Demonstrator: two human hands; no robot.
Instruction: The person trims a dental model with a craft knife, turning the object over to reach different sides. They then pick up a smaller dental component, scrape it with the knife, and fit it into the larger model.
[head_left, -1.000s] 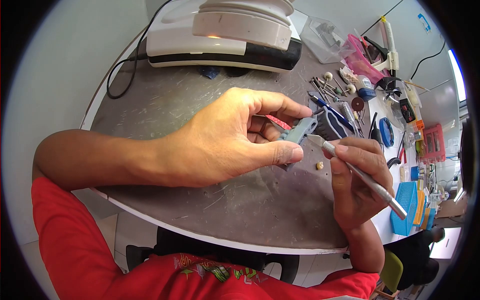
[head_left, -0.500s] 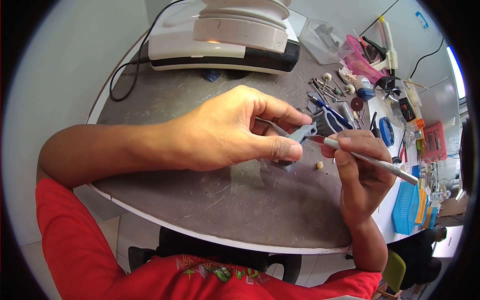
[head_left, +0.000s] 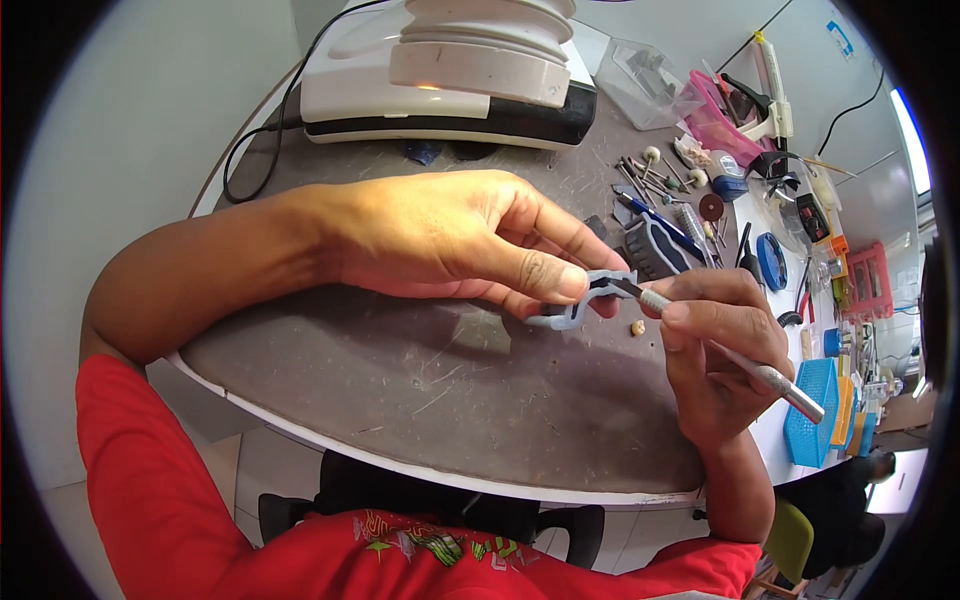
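Observation:
My left hand point(head_left: 470, 235) reaches in from the left, thumb and fingers closed on a pale grey, curved moulded piece with a dark inner channel point(head_left: 572, 314). Part of that piece is hidden behind the thumb and fingers. A metal craft knife point(head_left: 795, 398) is gripped like a pen in my right hand point(head_left: 725, 345). Its blade tip is at the upper right end of the grey piece, seemingly touching it. Just beyond the fingertips, a dark ridged piece with a pale edge point(head_left: 655, 250) lies on the table. A small yellowish bit point(head_left: 638, 327) rests between the hands.
A white machine with a ribbed hose point(head_left: 480, 70) stands at the back. Several burs and polishing tips point(head_left: 660, 175), a blue pen point(head_left: 668, 225) and a pink basket point(head_left: 715, 125) lie to the right. Further right is a blue basket point(head_left: 810, 415). The table's white edge point(head_left: 450, 478) curves before me.
My left hand has turned, and the grey piece has tipped so its curved dark channel shows. The knife has shifted slightly down and left, with its blade still at the piece.

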